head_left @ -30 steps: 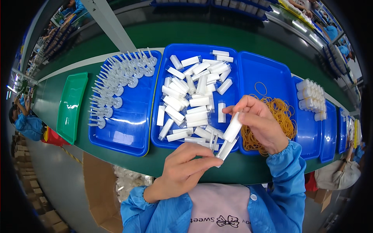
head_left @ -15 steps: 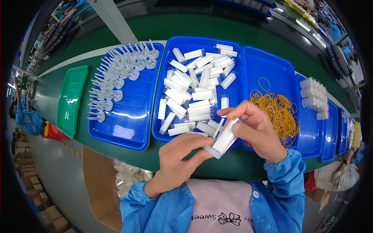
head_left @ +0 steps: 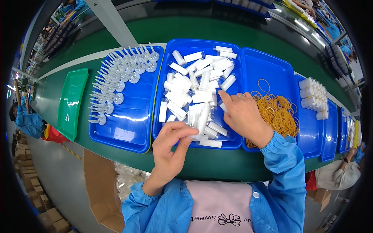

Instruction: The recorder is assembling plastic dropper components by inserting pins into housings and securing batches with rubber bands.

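My left hand [head_left: 170, 152] pinches the lower end of a white tube in a clear sleeve [head_left: 203, 119], which stands tilted above the near side of a blue tray [head_left: 156, 125]. Many similar white tubes [head_left: 176, 97] lie jumbled in this tray. Over its right edge reaches my right hand [head_left: 245, 117], with the index finger stretched forward and the thumb apart from it. Between that finger and thumb shows part of another white piece [head_left: 223, 107]; no grip on it is visible.
A blue tray on the left [head_left: 132, 134] carries rows of clear stemmed parts [head_left: 116, 83]. Beyond it lies a green tray [head_left: 72, 103]. Yellow rubber bands [head_left: 278, 116] fill the right tray's near part, beside bundled white tubes [head_left: 313, 95]. Below the table edge stands a cardboard box [head_left: 99, 186].
My right hand has let go of the tube assembly and moved forward and right over the tray's edge. My left hand keeps hold, now with the tube more upright and slightly farther left.
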A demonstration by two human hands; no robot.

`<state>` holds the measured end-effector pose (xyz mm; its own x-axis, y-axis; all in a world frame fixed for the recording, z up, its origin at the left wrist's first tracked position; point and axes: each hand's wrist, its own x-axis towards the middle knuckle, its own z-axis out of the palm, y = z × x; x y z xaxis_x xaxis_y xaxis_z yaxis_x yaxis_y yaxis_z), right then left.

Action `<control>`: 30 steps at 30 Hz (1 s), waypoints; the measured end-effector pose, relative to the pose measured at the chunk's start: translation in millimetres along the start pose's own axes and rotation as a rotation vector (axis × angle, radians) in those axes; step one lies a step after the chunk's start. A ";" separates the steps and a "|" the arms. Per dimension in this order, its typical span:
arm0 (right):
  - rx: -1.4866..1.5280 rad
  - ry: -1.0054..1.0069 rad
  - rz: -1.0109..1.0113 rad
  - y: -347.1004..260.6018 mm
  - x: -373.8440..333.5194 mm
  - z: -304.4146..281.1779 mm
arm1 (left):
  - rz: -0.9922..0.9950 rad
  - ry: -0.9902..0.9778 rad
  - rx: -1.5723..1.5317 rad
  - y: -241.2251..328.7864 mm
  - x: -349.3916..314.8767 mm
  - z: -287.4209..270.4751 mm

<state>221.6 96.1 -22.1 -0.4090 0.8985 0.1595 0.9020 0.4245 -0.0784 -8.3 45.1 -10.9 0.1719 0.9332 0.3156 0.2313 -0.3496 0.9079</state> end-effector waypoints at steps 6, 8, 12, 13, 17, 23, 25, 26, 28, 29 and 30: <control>0.384 0.076 0.054 3.1 -1.6 -7.1 | 0.069 -0.062 0.102 4.9 -3.0 7.3; 0.843 0.129 0.194 5.2 0.6 -14.3 | 0.080 -0.066 0.074 7.3 -2.7 8.0; 1.649 0.103 0.515 9.4 3.8 -27.1 | 0.092 -0.132 0.013 10.3 -3.6 8.5; 1.750 0.078 0.576 7.9 5.0 -30.8 | 0.099 -0.154 0.008 10.8 -4.0 9.1; 1.825 0.062 0.561 -6.1 2.5 -39.3 | 0.160 -0.129 0.015 11.2 -2.0 13.3; 1.858 0.011 0.507 -9.7 -1.3 -39.1 | 0.175 -0.164 0.035 15.4 -1.3 11.6; 1.836 -0.030 0.440 -6.9 -3.0 -35.8 | 0.193 -0.160 0.061 17.5 0.0 10.7; 1.824 -0.050 0.406 -4.6 -4.3 -34.2 | 0.196 -0.161 0.067 18.8 0.1 10.1; 1.786 -0.087 0.397 6.4 -6.5 -28.6 | 0.201 -0.162 0.079 20.4 -0.1 8.9; 1.767 -0.105 0.392 9.4 -6.9 -27.0 | 0.223 -0.174 0.083 19.1 0.1 8.1; 1.782 -0.097 0.396 7.6 -7.1 -28.8 | 0.246 -0.185 0.087 16.7 0.6 7.2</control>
<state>235.3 89.7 4.4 -0.2964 0.9393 -0.1728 -0.2424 -0.2491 -0.9377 2.5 39.3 2.6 0.4022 0.7918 0.4597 0.2409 -0.5759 0.7812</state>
